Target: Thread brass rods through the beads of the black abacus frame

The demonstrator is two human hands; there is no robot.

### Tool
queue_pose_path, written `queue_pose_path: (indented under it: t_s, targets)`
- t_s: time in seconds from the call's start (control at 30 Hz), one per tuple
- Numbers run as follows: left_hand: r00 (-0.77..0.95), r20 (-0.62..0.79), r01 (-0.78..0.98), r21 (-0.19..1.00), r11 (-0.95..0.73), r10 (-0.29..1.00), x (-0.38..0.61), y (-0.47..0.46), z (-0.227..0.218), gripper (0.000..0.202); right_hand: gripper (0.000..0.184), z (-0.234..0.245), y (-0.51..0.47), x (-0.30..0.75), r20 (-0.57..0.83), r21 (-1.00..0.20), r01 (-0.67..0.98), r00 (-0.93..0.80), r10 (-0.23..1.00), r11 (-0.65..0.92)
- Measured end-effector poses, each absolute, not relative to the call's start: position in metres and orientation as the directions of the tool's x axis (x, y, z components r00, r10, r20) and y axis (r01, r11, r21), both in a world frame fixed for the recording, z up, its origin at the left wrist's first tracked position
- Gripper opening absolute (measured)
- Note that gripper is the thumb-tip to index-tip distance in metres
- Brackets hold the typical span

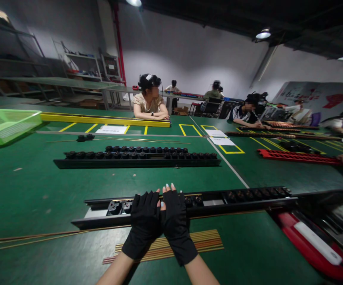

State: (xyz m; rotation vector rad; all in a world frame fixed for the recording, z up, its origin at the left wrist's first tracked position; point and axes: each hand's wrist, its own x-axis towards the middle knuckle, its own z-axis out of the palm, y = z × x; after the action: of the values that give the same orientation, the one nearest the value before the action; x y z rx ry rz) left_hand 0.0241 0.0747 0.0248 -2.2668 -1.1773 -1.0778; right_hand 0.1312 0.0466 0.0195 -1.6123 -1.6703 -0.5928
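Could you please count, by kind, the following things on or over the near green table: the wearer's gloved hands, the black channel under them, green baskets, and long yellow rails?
Gloved hands: 2 (left hand, right hand)
Black channel under the hands: 1
Green basket: 1
Long yellow rail: 1
Total: 5

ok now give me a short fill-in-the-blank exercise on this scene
The left hand and right hand, both gloved, rest on a rail coloured ____.
The plastic basket stands at the picture's ____ edge.
The slotted strip at the right is coloured ____.
The long bar beside the basket is coloured ____.

Missing words: black; left; red; yellow
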Motion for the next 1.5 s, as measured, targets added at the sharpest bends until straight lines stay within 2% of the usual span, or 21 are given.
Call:
queue_pose_path:
  t_s: [0.3, 0.5, 0.7, 0.83, 1.0, 1.1, 1.3, 1.4, 1.5]
  targets:
    - [0.34, 0.781, 0.809, 0.041, -0.587, 0.523, 0.021, 0.078, 0.019, 0.034, 0.046, 0.005, 0.048, 0.127, 0.712, -0.162, 0.972, -0.005, 0.702, 0.171]
    - [0.342, 0.795, 0.801, 0.032, -0.598, 0.5, 0.021, 0.078, 0.018, 0.035, 0.044, 0.013, 0.048, 0.126, 0.726, -0.185, 0.966, 0.01, 0.688, 0.181]
    - [0.346, 0.796, 0.806, 0.019, -0.591, 0.498, 0.022, 0.078, 0.019, 0.034, 0.044, 0.016, 0.046, 0.127, 0.695, -0.191, 0.965, 0.005, 0.719, 0.178]
    - [0.342, 0.803, 0.814, 0.007, -0.581, 0.488, 0.022, 0.078, 0.018, 0.033, 0.042, 0.015, 0.046, 0.125, 0.724, -0.176, 0.973, 0.026, 0.69, 0.149]
    - [0.382, 0.785, 0.799, -0.016, -0.601, 0.488, 0.02, 0.077, 0.016, 0.039, 0.043, 0.01, 0.049, 0.122, 0.709, -0.18, 0.977, 0.049, 0.704, 0.113]
    - [0.381, 0.778, 0.778, 0.023, -0.628, 0.5, 0.019, 0.077, 0.016, 0.041, 0.044, 0.006, 0.051, 0.124, 0.687, -0.182, 0.978, 0.05, 0.725, 0.104]
    - [0.341, 0.799, 0.746, 0.091, -0.659, 0.496, 0.019, 0.075, 0.016, 0.046, 0.042, 0.017, 0.051, 0.13, 0.712, -0.112, 0.982, -0.027, 0.702, 0.151]
    - [0.248, 0.838, 0.714, 0.18, -0.676, 0.485, 0.018, 0.075, 0.019, 0.049, 0.038, 0.03, 0.049, 0.129, 0.73, -0.102, 0.979, -0.048, 0.681, 0.178]
    - [0.201, 0.835, 0.632, 0.289, -0.719, 0.513, 0.016, 0.077, 0.027, 0.041, 0.032, 0.04, 0.049, 0.126, 0.742, -0.109, 0.975, -0.048, 0.669, 0.192]
